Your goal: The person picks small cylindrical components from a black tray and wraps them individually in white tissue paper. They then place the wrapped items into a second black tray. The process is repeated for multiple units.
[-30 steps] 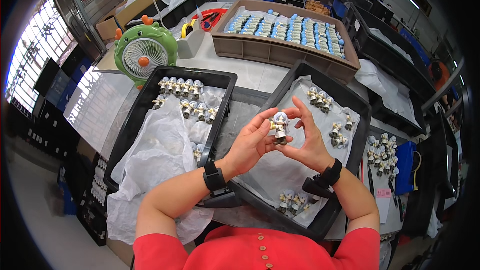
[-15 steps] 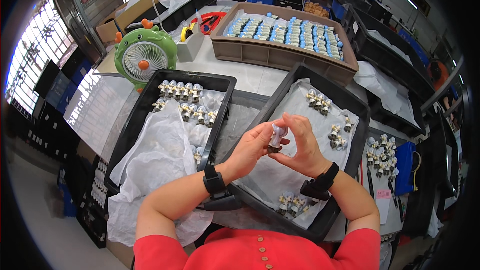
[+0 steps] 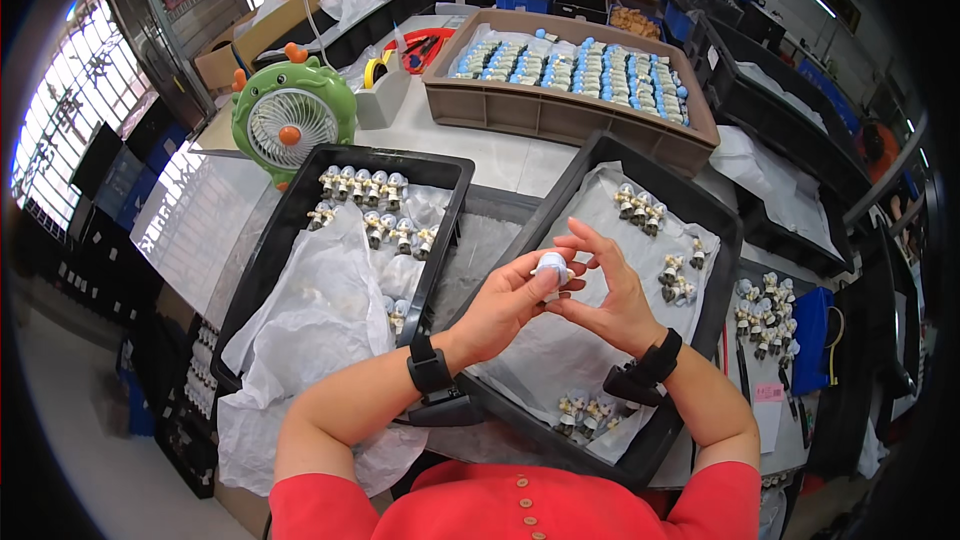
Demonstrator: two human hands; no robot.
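Note:
A small figurine point(image 3: 551, 264) with a pale blue-white head is pinched between the thumb and fingers of my left hand point(image 3: 498, 308), above the right-hand black tray point(image 3: 728, 270). Its head now points up toward me. Beside it, my right hand point(image 3: 622, 308) has its fingers curved and spread apart; whether a fingertip touches the figurine is hard to tell. White paper point(image 3: 530, 360) lines this tray. Similar figurines point(image 3: 640, 208) stand at its far end, more point(image 3: 677, 288) along the right side, and a group point(image 3: 585, 412) lies at the near end.
On the left, another black tray point(image 3: 240, 290) holds rows of figurines point(image 3: 365, 187) and crumpled white paper point(image 3: 310, 300). Behind stand a green fan point(image 3: 295, 120) and a brown crate point(image 3: 520, 110) of blue-and-white pieces. More figurines point(image 3: 765, 315) lie by a blue box point(image 3: 812, 335) at right.
The figurine has been turned in my left fingers, so its rounded head now shows instead of its side. My right index finger has lifted and opened away from it.

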